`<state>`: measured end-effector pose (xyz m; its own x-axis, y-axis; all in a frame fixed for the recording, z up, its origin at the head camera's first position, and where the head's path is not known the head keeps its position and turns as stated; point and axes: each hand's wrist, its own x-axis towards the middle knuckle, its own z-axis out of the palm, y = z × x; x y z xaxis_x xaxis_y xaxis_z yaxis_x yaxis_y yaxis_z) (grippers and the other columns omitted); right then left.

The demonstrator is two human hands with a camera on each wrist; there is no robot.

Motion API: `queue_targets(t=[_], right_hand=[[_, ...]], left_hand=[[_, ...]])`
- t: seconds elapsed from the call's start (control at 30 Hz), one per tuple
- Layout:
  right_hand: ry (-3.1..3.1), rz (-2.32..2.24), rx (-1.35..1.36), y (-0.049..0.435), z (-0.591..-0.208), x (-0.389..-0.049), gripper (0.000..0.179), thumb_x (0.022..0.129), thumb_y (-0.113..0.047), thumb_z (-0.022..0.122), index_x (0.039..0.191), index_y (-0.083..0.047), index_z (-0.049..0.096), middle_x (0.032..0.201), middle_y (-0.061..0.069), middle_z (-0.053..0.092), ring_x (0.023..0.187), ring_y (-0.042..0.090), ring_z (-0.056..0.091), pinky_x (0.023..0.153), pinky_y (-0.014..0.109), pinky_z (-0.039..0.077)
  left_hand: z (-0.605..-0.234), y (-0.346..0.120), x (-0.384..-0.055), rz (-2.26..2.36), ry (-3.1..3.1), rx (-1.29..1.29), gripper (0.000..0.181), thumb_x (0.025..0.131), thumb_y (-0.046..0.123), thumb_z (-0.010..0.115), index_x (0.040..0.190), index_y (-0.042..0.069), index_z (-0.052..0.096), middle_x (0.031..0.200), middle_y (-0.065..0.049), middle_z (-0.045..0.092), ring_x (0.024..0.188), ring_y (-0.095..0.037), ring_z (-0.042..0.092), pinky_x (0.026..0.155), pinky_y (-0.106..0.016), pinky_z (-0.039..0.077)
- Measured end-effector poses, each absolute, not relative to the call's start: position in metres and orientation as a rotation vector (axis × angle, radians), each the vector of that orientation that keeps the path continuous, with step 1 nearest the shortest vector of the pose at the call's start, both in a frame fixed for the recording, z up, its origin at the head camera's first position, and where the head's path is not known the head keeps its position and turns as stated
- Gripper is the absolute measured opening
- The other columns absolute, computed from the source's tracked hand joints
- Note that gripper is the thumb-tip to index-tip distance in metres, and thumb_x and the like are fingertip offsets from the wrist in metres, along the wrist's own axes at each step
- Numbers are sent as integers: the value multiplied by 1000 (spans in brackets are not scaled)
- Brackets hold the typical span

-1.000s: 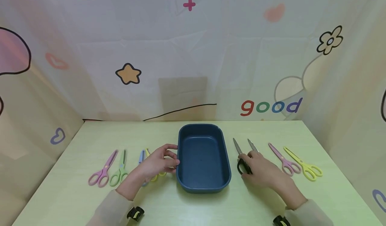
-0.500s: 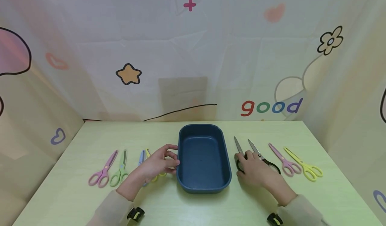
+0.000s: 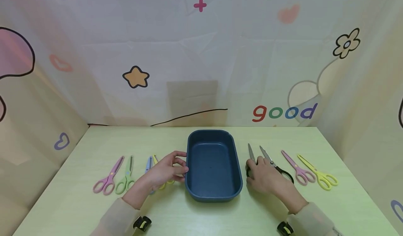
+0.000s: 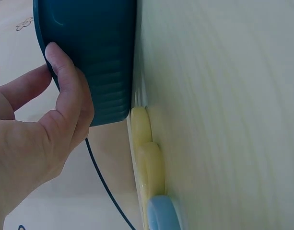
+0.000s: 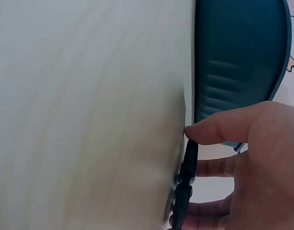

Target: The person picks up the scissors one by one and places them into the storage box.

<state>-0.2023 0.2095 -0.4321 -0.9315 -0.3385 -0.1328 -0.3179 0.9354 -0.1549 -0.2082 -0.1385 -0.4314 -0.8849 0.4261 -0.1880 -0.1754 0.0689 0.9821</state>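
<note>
A dark blue open box (image 3: 214, 190) stands mid-table. My left hand (image 3: 167, 171) rests against its left side, fingertips touching the rim and outer wall; the left wrist view shows the same hand (image 4: 55, 110) at the rim. My right hand (image 3: 264, 174) lies low over black-handled scissors (image 3: 251, 153), blades pointing away and handles mostly covered. In the right wrist view, thumb and fingers pinch a black handle (image 5: 187, 167) near the tabletop. A second pair of black-handled scissors (image 3: 270, 161) lies just right, partly under the hand.
Purple scissors (image 3: 108, 176) and green scissors (image 3: 127, 176) lie left of the left arm. Blue scissors (image 3: 149, 163) and yellow scissors (image 3: 155, 159) sit partly behind the left hand. Farther right are purple scissors (image 3: 297, 167) and yellow scissors (image 3: 318, 173). A patterned curtain backs the table.
My right hand has shifted left, uncovering the second pair's handle. The nearer black-handled scissors have turned, their tips swinging slightly right. My left hand and the box keep their places.
</note>
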Motion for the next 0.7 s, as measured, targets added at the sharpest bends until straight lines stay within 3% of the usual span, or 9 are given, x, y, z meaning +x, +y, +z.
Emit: queue_targets(t=[0.13,0.4,0.7], right_hand=[[2944,-249,-487,210,-432,-203,30,91,-23,73,111,-10,56,94,14,46,88,32,45,71,47,46],[2955,-299,-443,208,-429,-203,33,89,-27,74,112,-11,56,93,13,44,86,29,44,64,41,42],[2970,-349,-388,210,-418,-205,36,90,-30,70,116,-9,55,103,20,49,94,34,49,71,48,50]], left_hand=[[-432,-138,-209,1874,1913,245,56,98,-4,62,146,-9,34,105,-14,51,74,-20,64,73,-34,59],[-432,-138,-208,1880,1905,243,55,98,-4,62,145,-11,34,104,-14,51,74,-20,65,73,-34,59],[-432,-138,-209,1882,1900,237,55,98,-4,63,145,-10,34,104,-14,51,73,-20,64,73,-34,59]])
